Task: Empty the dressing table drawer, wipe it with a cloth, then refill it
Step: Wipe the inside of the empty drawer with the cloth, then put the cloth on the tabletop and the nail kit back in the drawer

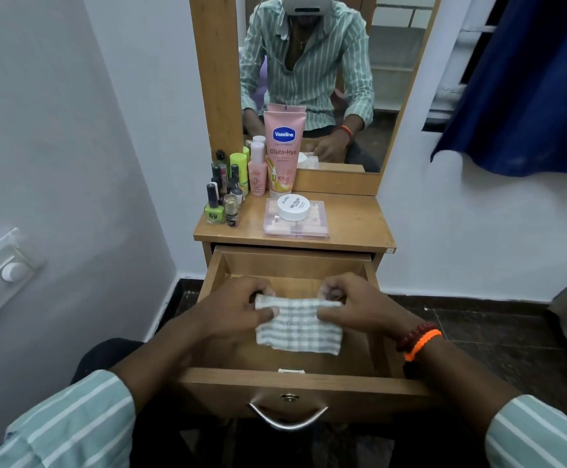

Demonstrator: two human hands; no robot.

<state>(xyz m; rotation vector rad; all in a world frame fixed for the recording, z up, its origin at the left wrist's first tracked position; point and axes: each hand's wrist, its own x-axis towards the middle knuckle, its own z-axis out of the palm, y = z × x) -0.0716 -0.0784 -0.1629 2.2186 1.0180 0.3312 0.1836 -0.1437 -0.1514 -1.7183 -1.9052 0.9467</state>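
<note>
The drawer (295,265) is the landmark here: it is pulled out wide, and I see nothing lying in it. Just above its inside the 2 hands hold the cloth (298,327), a grey-and-white checked piece; the left hand (238,309) pinches the left top corner and the right hand (359,307) pinches the right top corner, so the cloth hangs stretched between them.

The risks, in my judgement: the drawer stands far out, and hard pressing while wiping can tip it or pull it off its runners. A sleeve lifted toward the table top (353,224) behind the drawer can knock the small bottles (223,197), which stand close together at its left edge, and they can fall into the drawer. The tall pink tube (284,153) stands upright against the mirror (312,79) and can topple.

Behind the drawer, a white jar (293,207) rests on a clear flat box (295,219). Right of the drawer, white wall, dark floor and a blue curtain (525,82); left, a wall switch (0,268)
</note>
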